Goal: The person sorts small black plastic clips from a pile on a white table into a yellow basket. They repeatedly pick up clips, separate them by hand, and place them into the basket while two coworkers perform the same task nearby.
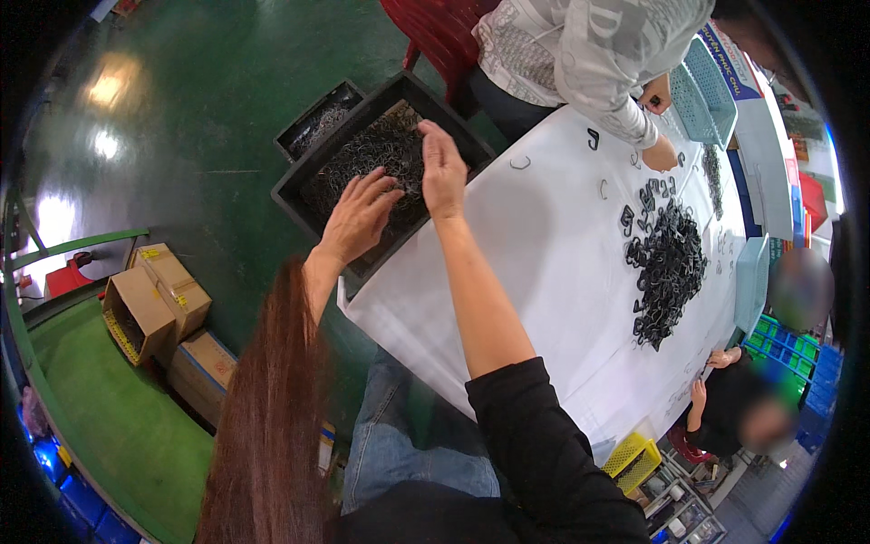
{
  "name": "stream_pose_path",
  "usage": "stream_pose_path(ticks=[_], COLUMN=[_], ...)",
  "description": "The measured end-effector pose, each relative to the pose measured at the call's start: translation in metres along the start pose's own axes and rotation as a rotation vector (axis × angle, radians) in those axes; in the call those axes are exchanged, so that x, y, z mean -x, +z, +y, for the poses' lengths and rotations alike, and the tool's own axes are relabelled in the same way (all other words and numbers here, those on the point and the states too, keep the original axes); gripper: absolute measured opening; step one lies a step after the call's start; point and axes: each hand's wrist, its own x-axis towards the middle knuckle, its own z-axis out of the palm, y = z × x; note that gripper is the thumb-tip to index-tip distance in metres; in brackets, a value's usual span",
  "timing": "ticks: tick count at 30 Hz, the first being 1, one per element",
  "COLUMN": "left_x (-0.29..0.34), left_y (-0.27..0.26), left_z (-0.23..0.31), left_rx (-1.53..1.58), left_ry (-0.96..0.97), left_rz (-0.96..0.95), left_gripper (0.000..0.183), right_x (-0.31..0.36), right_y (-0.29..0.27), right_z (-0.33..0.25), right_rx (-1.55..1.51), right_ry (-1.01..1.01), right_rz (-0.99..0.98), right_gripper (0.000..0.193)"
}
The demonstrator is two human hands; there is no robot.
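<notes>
A black plastic crate (pixel 288 193) at the table's far left corner holds a heap of small dark hook-shaped parts (pixel 355 156). Over the heap's near side, my left hand (pixel 364 216) has its fingers spread, palm down. My right hand (pixel 442 170) is over the crate's right side, fingers stretched out and palm turned towards the left hand. Neither hand visibly grips anything; whether the fingertips touch the parts is hard to tell.
A white-covered table (pixel 530 249) carries a pile of black hook-shaped parts (pixel 669 272). A co-worker's hand (pixel 660 154) handles parts at the far side; another person sits at the right. Baskets (pixel 752 281) line the edge. Cardboard boxes (pixel 172 299) stand left.
</notes>
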Motion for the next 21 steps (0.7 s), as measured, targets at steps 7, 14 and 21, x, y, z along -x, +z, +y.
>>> stream_pose_path(ticks=[7,14,21], left_x=[0.016,0.081,0.034], left_y=[-0.009,-0.014,-0.109], left_z=[0.01,0.059,0.051], left_rx=[0.095,-0.052,-0.565], left_ry=[-0.183,0.093,0.209], left_rz=[0.114,-0.238,-0.075], left_gripper=[0.033,0.059,0.041], right_x=[-0.002,0.059,0.14], right_y=[-0.08,-0.113,-0.385], right_z=[0.018,-0.027,-0.002], right_rx=[0.952,0.322,0.611], right_ry=[0.256,0.088,0.089], right_rz=[0.091,-0.098,0.618], right_gripper=[0.049,0.044,0.034])
